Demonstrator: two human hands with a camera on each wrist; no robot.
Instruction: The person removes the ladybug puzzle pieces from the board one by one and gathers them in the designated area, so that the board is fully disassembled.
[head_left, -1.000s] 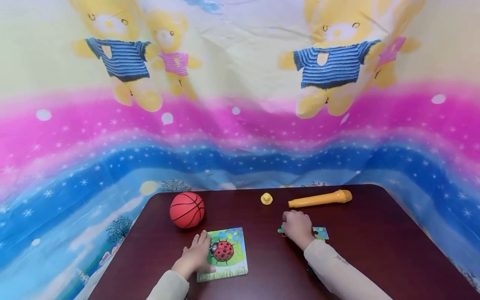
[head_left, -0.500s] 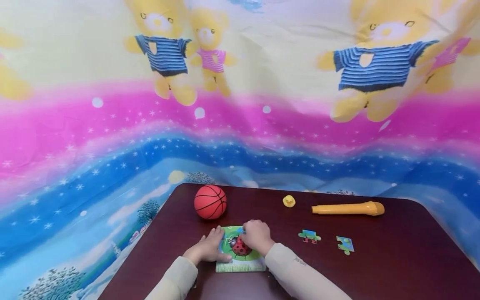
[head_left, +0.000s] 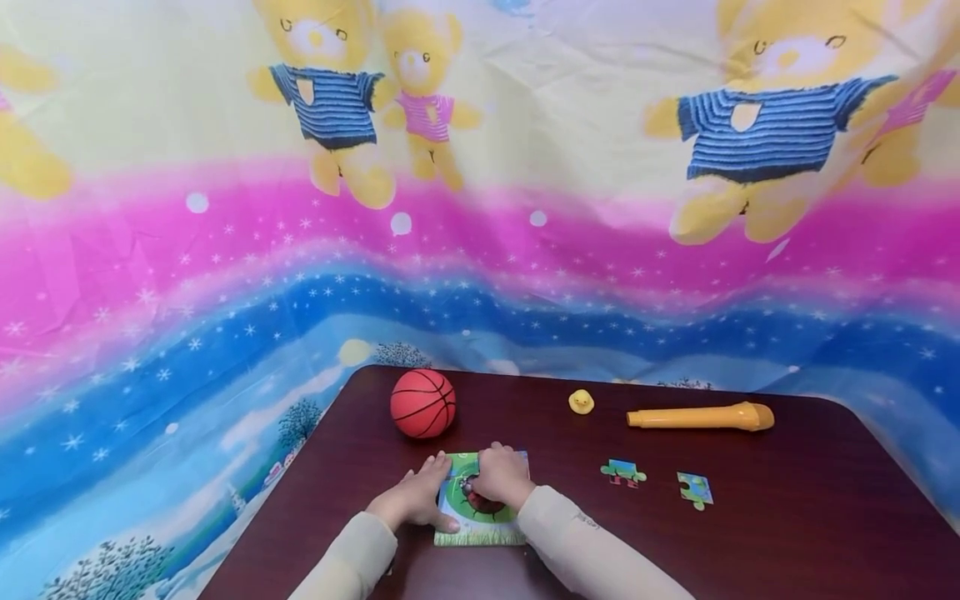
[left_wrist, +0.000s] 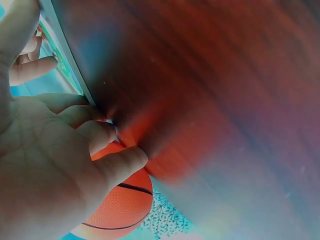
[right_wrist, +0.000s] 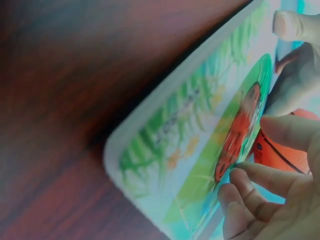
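A square ladybug jigsaw board (head_left: pixel 472 533) with a grass border lies flat on the table. My left hand (head_left: pixel 414 497) rests at its left side, fingers straight and thumb on the lower left part. The left wrist view shows the palm of this left hand (left_wrist: pixel 55 160) beside the board's edge. My right hand (head_left: pixel 504 473) is bent over the board's upper right part. In the right wrist view, fingertips (right_wrist: pixel 239 177) of this hand press on the picture; I cannot tell whether a piece is between them. Two loose puzzle pieces, one left (head_left: pixel 623 472) and one right (head_left: pixel 696 490), lie apart.
On the dark red table (head_left: pixel 787 533), a red toy basketball (head_left: pixel 423 404) stands behind the left hand. A yellow rubber duck (head_left: pixel 581 402) and an orange toy microphone (head_left: pixel 700 417) lie along the back. A curtain printed with bears (head_left: pixel 570 150) hangs behind the table.
My right hand has gone left from the loose pieces to the board, uncovering two pieces. My left hand has stayed at the board's left side. The head view has turned right.
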